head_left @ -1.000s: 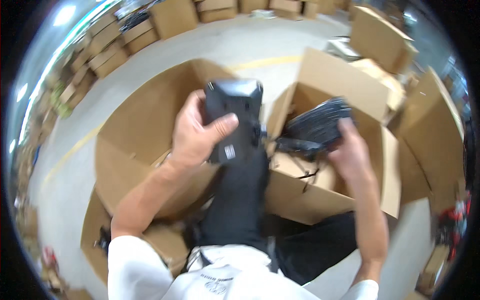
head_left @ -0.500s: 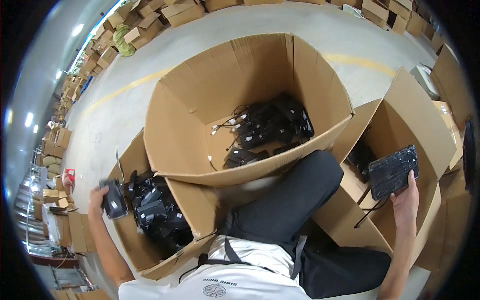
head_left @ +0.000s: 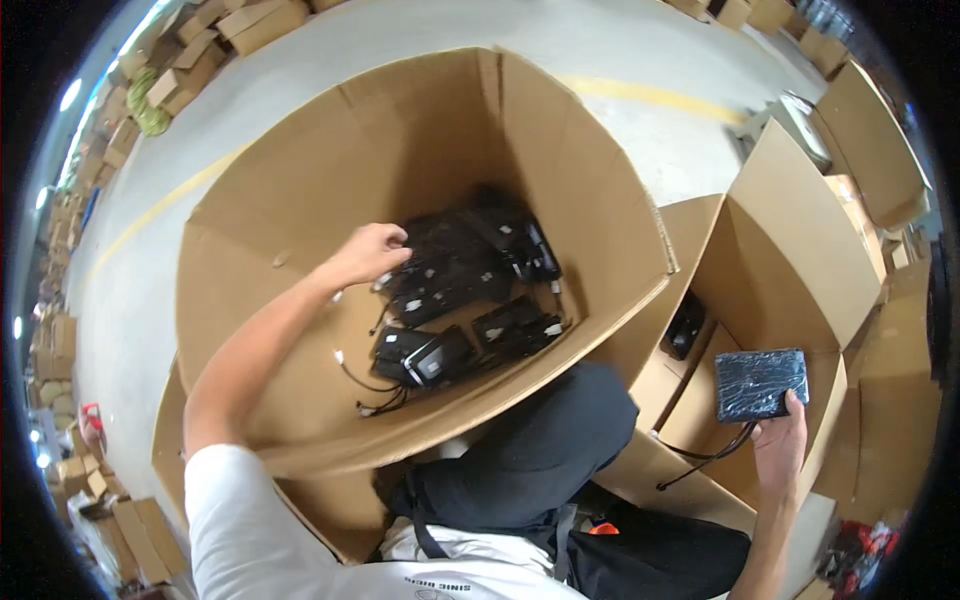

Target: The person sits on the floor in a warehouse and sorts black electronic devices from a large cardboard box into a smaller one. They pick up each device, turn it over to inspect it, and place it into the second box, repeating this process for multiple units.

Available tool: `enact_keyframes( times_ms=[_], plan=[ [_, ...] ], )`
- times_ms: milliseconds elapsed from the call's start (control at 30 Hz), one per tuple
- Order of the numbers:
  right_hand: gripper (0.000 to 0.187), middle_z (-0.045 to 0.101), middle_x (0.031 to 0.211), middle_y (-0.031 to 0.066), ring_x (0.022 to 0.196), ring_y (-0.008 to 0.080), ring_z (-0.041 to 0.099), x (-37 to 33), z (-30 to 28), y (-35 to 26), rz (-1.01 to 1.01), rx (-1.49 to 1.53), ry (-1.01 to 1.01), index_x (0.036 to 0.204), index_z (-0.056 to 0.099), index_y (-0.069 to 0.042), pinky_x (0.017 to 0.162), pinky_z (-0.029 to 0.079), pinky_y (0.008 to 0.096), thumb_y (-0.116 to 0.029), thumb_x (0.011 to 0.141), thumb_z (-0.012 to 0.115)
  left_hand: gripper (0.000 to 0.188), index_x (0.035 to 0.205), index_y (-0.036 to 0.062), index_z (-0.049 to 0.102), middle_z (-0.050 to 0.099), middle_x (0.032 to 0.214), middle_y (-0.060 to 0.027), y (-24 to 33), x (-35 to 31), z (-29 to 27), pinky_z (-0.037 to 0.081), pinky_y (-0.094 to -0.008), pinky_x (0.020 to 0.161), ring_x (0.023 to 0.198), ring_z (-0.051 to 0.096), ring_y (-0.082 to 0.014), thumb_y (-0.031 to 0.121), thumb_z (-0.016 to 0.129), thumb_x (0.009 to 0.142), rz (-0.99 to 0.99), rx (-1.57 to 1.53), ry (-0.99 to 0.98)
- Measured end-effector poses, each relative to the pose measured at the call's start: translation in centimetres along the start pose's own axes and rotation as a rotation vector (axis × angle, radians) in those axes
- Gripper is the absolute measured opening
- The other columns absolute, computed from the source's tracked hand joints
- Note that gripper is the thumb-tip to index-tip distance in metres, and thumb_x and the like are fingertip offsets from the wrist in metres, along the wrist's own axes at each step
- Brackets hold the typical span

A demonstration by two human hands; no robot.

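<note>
My left hand (head_left: 372, 252) is inside the big cardboard box (head_left: 290, 255), fingers half curled and apart. Nothing shows in its grip. It hovers at the left edge of a heap of black electronic devices (head_left: 465, 255) with cables and small white plugs. Nearer to me in that box lie a black device with a glossy face (head_left: 440, 358) and other black pieces (head_left: 518, 325). At the right, my right hand (head_left: 780, 435) grips a flat black device wrapped in clear film (head_left: 762, 383) by its lower edge. Dark cables (head_left: 715, 458) hang beneath it, over an open carton.
The right carton (head_left: 780, 250) has raised flaps and a black item (head_left: 684, 325) inside. Another carton (head_left: 172, 420) shows partly at the left, mostly hidden behind the big box. My bent leg (head_left: 520, 410) sits between the boxes. A pale appliance (head_left: 795, 130) stands at the far right.
My left hand has swung from the left carton into the big box, and the dark device it held is out of it. The right hand still holds the wrapped device, now tilted flatter. The view has shifted.
</note>
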State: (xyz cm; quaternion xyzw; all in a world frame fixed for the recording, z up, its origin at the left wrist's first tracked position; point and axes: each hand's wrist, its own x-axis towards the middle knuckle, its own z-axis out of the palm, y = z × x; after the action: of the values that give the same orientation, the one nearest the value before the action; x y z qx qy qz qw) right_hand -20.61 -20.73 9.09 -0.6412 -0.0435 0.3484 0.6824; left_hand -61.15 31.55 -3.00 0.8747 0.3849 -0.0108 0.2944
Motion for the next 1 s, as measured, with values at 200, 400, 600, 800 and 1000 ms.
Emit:
enact_keyframes(
  times_ms=[200,400,600,800,1000],
  plan=[
    [0.022,0.073,0.107,0.0032,0.088,0.0133,0.071,-1.9,-3.5,-0.1,0.000,-0.016,0.193,0.118,0.062,-0.010,0.060,0.055,0.0253,-0.027,0.104,0.058,0.057,0.121,-0.0036,0.068,0.067,0.123,-0.0287,1.3,19.3,14.7,0.049,-0.0493,0.102,0.122,0.062,-0.0423,0.047,0.067,0.093,-0.312,0.021,0.100],
    [0.023,0.073,0.105,0.0034,0.085,0.0113,0.071,0.0,-1.8,0.6,-0.031,-0.014,0.194,0.120,0.062,-0.009,0.060,0.055,0.0243,-0.024,0.103,0.058,0.055,0.119,-0.0026,0.069,0.071,0.120,-0.0231,0.7,24.2,21.3,0.053,-0.0460,0.095,0.112,0.069,-0.0382,0.033,0.083,0.079,-0.654,-0.395,0.535],
    [0.032,0.071,0.119,0.0072,0.104,0.0182,0.070,-2.6,-0.2,-1.1,-0.001,-0.125,0.162,0.129,0.060,-0.002,0.085,0.058,0.0361,-0.019,0.103,0.055,0.045,0.119,-0.0021,0.066,0.072,0.100,-0.0150,9.6,23.0,23.9,0.054,-0.0397,0.074,0.088,0.070,-0.0274,0.011,0.080,0.078,-0.496,-0.733,0.282],
    [0.032,0.070,0.116,0.0088,0.103,0.0177,0.069,-1.7,1.7,-0.7,-0.069,-0.152,-0.164,0.128,0.060,0.002,0.092,0.058,0.0374,-0.016,0.102,0.060,0.035,0.115,0.0038,0.064,0.068,0.094,-0.0086,3.6,24.9,24.6,0.050,-0.0375,0.056,0.069,0.063,-0.0239,0.016,0.079,0.085,-0.476,-0.909,0.418],
    [0.035,0.070,0.115,0.0043,0.104,0.0110,0.063,-1.5,1.1,-1.2,-0.161,-0.139,-0.238,0.130,0.062,0.000,0.095,0.050,0.0303,-0.018,0.100,0.065,0.060,0.120,-0.0120,0.066,0.073,0.114,-0.0246,-3.8,25.9,20.0,0.055,-0.0375,0.089,0.099,0.072,-0.0305,0.024,0.087,0.077,-0.646,-0.270,0.852]
  ],
)
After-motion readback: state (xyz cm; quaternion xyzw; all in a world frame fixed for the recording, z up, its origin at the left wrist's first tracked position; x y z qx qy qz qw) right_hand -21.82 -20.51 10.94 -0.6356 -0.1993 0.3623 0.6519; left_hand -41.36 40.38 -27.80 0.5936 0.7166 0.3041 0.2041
